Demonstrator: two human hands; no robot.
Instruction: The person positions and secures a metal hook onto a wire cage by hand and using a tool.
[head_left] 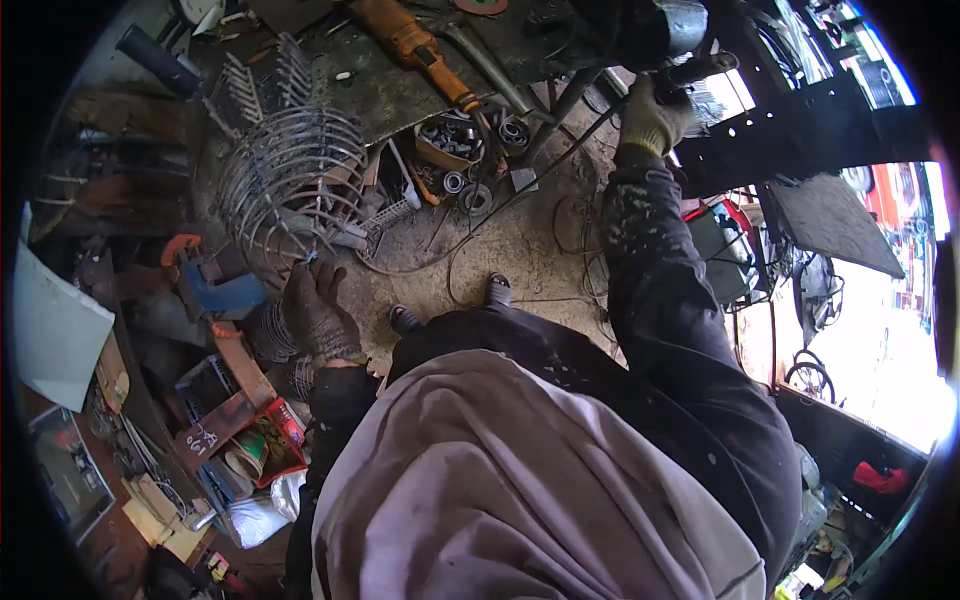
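Observation:
My left hand (322,312), in a dirty knitted glove, is beside the lower end of a cage of curved metal rods (300,165). Its fingers reach up and lie apart; contact with the rods is unclear. Out at the upper right, my right hand (650,118), in a paler knitted glove, closes around a dark handle (676,93) by the bench edge. Its palm side is hidden, and the kind of tool cannot be made out. A dark cylindrical piece (703,68) sticks out just beyond that hand.
An orange power tool (415,50) lies on the metal bench (345,95). Beneath are a box of metal parts (447,140), rings (476,199) and a cable (420,268) across the floor. Left stand a blue clamp-like tool (222,290) and cluttered shelves; right hangs a grey panel (835,222).

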